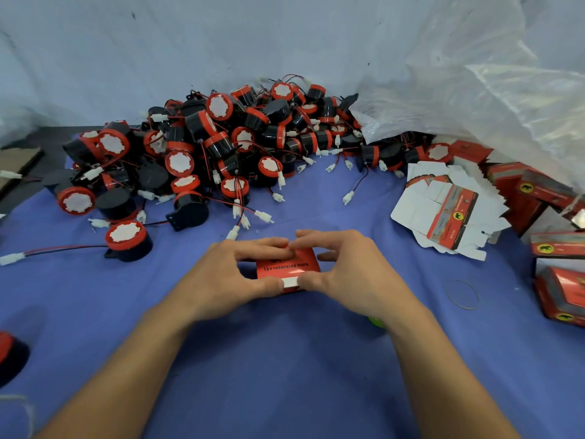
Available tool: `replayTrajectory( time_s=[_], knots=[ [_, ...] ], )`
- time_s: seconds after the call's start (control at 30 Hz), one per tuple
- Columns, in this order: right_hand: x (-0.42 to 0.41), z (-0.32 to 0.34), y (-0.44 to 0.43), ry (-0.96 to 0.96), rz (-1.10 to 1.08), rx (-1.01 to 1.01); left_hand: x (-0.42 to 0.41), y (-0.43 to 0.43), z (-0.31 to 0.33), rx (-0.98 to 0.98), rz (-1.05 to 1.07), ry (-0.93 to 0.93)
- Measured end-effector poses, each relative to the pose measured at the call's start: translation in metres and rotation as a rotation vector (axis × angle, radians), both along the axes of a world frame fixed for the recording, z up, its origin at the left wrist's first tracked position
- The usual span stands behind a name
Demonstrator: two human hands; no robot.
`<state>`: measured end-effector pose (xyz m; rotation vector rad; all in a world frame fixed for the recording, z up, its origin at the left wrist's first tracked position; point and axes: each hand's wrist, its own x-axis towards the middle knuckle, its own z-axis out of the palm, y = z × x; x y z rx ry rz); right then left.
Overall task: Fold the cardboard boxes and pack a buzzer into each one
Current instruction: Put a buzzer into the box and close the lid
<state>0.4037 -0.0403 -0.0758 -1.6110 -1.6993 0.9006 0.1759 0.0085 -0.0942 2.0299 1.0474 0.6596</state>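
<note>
Gripping a small red cardboard box point(286, 264) from both sides at the middle of the blue cloth point(285, 375), resting on it or just above it, hard to say which. Holding with the left hand point(234, 274) curled round the box's left end, thumb along the near edge and fingers over the far edge. Holding likewise with the right hand point(348, 270) on the right end, thumb pressing a white flap at the near edge, fingertips nearly meeting those of the left over the top face. Black lettering on the red top, too blurred to read in full. Cannot tell what is inside. Beyond the hands, heaped along the back of the cloth, a large pile of black-and-red buzzers point(205, 147), with red-and-black wires and white plug connectors trailing toward the front. Left of the hands and apart from the heap, a single buzzer point(128, 240), red face up, with its wire running off to the left. To the right, a fanned stack of flat unfolded box blanks point(443, 210), mostly white side up. Further right, at the frame's edge, several folded red boxes point(557, 289). Over the heap's right end, a crumpled clear plastic bag point(474, 99). Between the right hand and the folded boxes, flat on the cloth, a thin rubber band point(462, 294). At the lower left edge, another buzzer point(9, 353), cut off by the frame.
</note>
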Motion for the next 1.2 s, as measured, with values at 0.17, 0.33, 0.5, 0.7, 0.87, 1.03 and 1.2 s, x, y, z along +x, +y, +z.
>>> replayTrajectory(
  time_s=[0.17, 0.33, 0.5, 0.7, 0.87, 1.03, 1.2],
  knots=[
    [0.003, -0.003, 0.003, -0.061, 0.006, 0.011, 0.005, -0.004, -0.002, 0.152, 0.068, 0.007],
    [0.005, -0.005, 0.007, -0.018, -0.004, 0.03, 0.007, -0.004, -0.003, 0.181, 0.09, -0.041],
    [0.007, -0.008, 0.009, 0.003, -0.002, 0.03, 0.007, -0.004, -0.003, 0.152, 0.101, -0.024],
    [0.005, -0.008, 0.008, 0.088, -0.005, 0.016, 0.007, -0.009, -0.002, 0.174, 0.072, 0.002],
    [0.005, -0.008, 0.008, 0.139, -0.001, -0.003, 0.009, -0.015, -0.005, 0.287, 0.066, 0.066],
    [0.006, -0.009, 0.007, 0.135, 0.009, 0.009, 0.011, -0.02, -0.011, 0.28, 0.083, 0.05],
    [0.006, -0.01, 0.006, 0.16, 0.006, 0.001, 0.013, -0.025, -0.014, 0.29, 0.075, 0.1]
  ],
)
